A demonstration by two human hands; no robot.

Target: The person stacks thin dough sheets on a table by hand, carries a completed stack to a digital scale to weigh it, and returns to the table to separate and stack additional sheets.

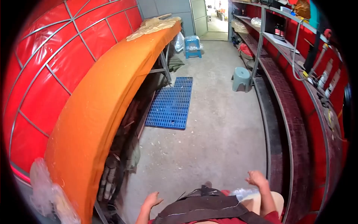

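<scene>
My left hand (152, 200) hangs at the lower middle, over the concrete floor, with nothing in it; its thumb and fingers stand apart. My right hand (257, 179) is raised a little higher on the right, fingers loosely bent and apart, also holding nothing. Between the hands is the dark apron (201, 209) at my waist. Below my right hand, clear plastic (244, 193) and a cream-coloured thing (276, 201) show partly behind my forearm. Neither hand touches any object that I can see.
A long table with an orange cover (85, 112) runs along the left, pale sheets (154, 27) at its far end. A blue plastic pallet (171, 104) lies on the floor. Beyond are a blue stool (192, 46) and a grey-green stool (241, 78). Metal shelving (287, 100) lines the right.
</scene>
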